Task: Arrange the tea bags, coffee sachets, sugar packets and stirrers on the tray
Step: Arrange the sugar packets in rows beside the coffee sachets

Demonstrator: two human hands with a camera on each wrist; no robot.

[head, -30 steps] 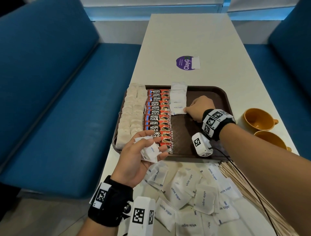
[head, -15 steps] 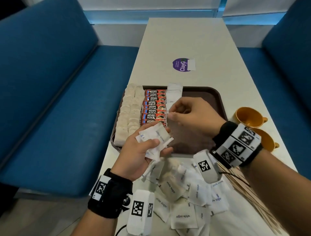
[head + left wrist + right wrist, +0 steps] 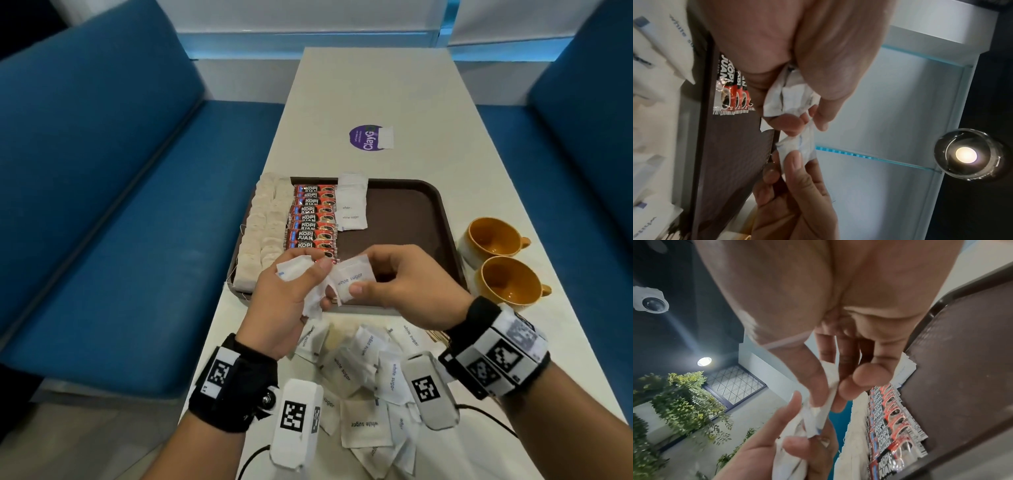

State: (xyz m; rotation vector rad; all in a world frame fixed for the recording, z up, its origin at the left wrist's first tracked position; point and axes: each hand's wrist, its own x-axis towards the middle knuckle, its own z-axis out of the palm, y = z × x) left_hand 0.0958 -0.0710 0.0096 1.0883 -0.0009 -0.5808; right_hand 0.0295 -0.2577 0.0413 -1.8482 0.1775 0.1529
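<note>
A brown tray (image 3: pixel 404 212) holds a column of tea bags (image 3: pixel 263 226), a column of red coffee sachets (image 3: pixel 313 219) and a short row of white sugar packets (image 3: pixel 352 202). Above its near edge my left hand (image 3: pixel 291 294) grips a bunch of sugar packets (image 3: pixel 294 270). My right hand (image 3: pixel 394 284) pinches one packet (image 3: pixel 352 279) at the edge of that bunch between thumb and fingers. The pinch shows in the wrist views too, on the same packet (image 3: pixel 799 146) (image 3: pixel 828 395). Loose sugar packets (image 3: pixel 366 377) lie on the table in front of the tray. Stirrers (image 3: pixel 436 335) peek out under my right wrist.
Two orange cups (image 3: pixel 493 240) (image 3: pixel 510 282) stand right of the tray. A purple sticker (image 3: pixel 368 137) sits farther up the white table (image 3: pixel 376 85). Blue benches (image 3: pixel 120 205) run along both sides.
My right hand left the sugar row on the tray and came back to my left hand, where it took hold of one packet. The left hand rose slightly with its bunch.
</note>
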